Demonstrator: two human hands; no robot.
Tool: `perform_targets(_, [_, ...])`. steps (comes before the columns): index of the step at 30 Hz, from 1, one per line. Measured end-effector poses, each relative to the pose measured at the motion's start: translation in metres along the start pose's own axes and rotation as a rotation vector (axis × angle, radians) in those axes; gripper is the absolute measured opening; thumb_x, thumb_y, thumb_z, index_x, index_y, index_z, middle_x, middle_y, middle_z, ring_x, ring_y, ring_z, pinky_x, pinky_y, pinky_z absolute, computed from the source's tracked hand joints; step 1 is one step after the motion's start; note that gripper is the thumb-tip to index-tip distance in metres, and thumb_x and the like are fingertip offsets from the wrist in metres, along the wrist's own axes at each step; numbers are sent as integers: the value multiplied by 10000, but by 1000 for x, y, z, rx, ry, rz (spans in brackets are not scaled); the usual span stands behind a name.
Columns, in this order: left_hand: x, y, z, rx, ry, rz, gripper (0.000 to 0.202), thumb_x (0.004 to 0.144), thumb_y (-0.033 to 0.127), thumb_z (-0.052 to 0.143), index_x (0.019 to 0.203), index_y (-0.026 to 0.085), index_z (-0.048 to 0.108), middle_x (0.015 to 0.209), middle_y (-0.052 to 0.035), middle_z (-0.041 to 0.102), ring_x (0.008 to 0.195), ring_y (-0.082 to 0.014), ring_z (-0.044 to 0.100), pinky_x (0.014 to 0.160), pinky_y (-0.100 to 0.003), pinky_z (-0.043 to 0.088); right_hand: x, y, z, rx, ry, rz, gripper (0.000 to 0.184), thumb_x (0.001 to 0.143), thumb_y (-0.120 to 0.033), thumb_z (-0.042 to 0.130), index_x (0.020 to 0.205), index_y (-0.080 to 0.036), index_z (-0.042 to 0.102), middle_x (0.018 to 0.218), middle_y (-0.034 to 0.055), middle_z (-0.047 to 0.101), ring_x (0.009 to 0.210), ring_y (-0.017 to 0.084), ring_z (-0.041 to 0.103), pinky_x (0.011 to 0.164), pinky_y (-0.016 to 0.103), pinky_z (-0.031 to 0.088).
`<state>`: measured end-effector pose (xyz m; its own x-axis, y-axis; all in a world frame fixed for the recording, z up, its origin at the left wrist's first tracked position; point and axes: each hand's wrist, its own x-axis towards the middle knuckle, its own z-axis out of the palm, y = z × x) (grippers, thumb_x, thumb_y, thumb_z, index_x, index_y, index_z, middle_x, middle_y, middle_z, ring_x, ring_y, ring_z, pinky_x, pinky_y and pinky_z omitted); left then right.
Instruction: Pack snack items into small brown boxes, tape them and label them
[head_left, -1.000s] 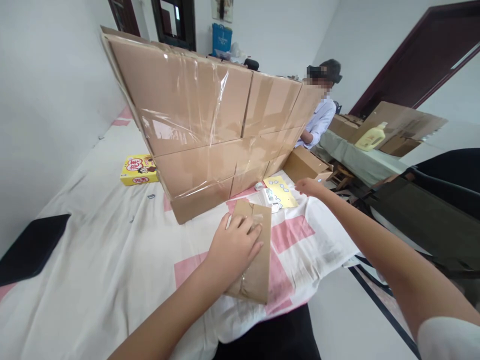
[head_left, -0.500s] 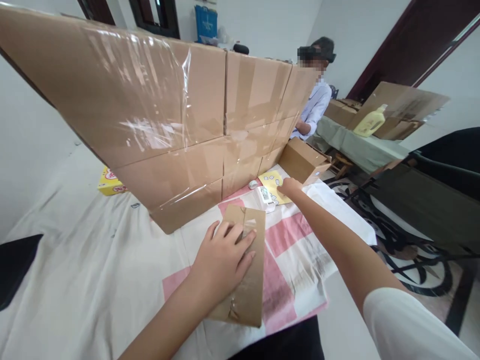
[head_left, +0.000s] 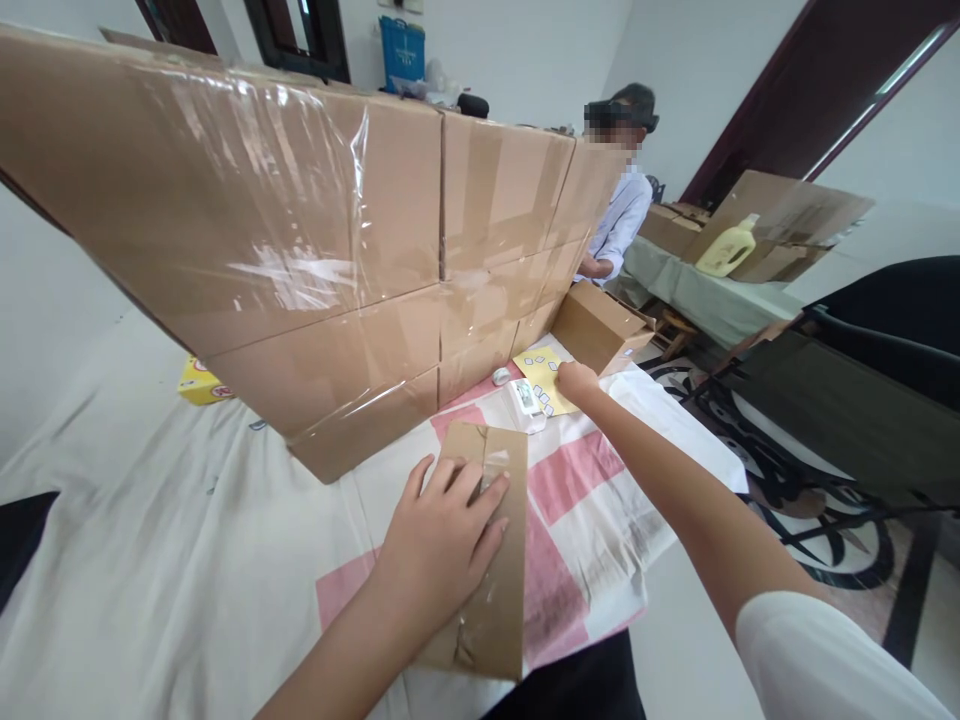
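Note:
My left hand [head_left: 448, 530] lies with its fingers spread on top of a small taped cardboard box [head_left: 499, 590] in front of me. My right hand [head_left: 579, 384] reaches forward to the right edge of a yellow sheet [head_left: 530, 370] that carries several small white pieces with dark outlines. Its fingers are curled together, and whatever is between them is hidden. Close to the sheet's left side is a small white device or pack with a greyish panel [head_left: 526, 397]. A small round white item [head_left: 501, 376] sits just behind it.
A tall wall of taped cardboard boxes [head_left: 330, 260] stands behind the work area. Beyond the sheet is a cardboard box [head_left: 592, 325]; a person [head_left: 626, 200] stands behind it. A yellow box [head_left: 201, 382] lies at left, and a yellow jug [head_left: 727, 247] stands on another table.
My view has shifted slightly. Both hands keep nearly the same places, the left on the cardboard box and the right at the yellow sheet's edge.

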<state>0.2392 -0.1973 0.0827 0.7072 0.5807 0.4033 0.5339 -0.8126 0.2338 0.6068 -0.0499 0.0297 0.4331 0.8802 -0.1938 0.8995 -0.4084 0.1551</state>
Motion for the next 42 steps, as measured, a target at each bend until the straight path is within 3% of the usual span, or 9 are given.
perform_targets(4, [2,2,-3,39,-19,19,352,993,312,479,1284,233,661,1100,-78,667,1041,-268,574,970,-519,461,-4,21,6,194,118,47,261,981,-174,493,1102,-54,690,1109,237,714,1012,256,703,788,276,497])
perform_targets(12, [-3,6,-14,168,-41,25,350,1013,322,456,1290,234,652,1241,-86,696,1163,-261,621,964,-453,483,-9,52,30,685,198,80,174,935,-173,510,851,-128,656,549,41,652,479,141,615,536,215,445])
perform_targets(15, [-15,14,-14,253,-124,-54,455,1007,460,446,1383,245,589,1408,-83,640,1297,-291,578,1040,-499,455,-13,56,47,861,272,99,166,952,-189,471,877,-158,615,600,26,669,454,128,615,499,206,434])
perform_targets(19, [-29,44,0,444,-173,-265,894,872,721,474,1561,162,362,1581,-165,443,1436,-426,427,1023,-611,448,-18,57,70,1022,404,122,136,953,-221,468,878,-185,576,764,32,717,517,115,655,562,208,473])
perform_targets(23, [-32,58,8,492,-247,-294,907,906,586,448,1628,150,117,1641,-169,341,1511,-396,313,1028,-572,465,-15,61,83,1174,457,91,150,953,-281,461,896,-202,575,928,36,735,516,107,645,562,229,487])
perform_targets(26, [-37,42,-4,472,-334,-235,864,916,451,429,1633,194,23,1668,-145,290,1537,-376,263,1088,-591,413,-16,64,81,1280,506,-4,136,929,-281,489,888,-202,592,984,43,729,488,111,606,525,250,460])
perform_targets(31, [-61,0,-34,401,-428,-135,815,902,333,456,1630,267,97,1689,-124,243,1556,-369,212,1191,-625,265,-50,45,58,1110,614,-182,130,901,-257,545,898,-189,656,753,31,694,607,171,617,686,292,461])
perform_targets(39, [-119,-3,-38,682,-85,-161,881,831,226,654,1587,403,236,1647,-123,328,1486,-420,350,1125,-678,362,-124,-17,59,1083,555,-783,120,909,-221,571,849,-202,674,886,24,735,645,132,614,639,257,416])
perform_targets(42, [-143,-5,-41,620,55,-334,864,852,285,640,1594,350,203,1678,-140,208,1507,-443,265,1140,-719,309,-132,-25,66,1084,507,-923,138,929,-222,570,837,-198,670,875,15,745,611,115,604,583,245,399])
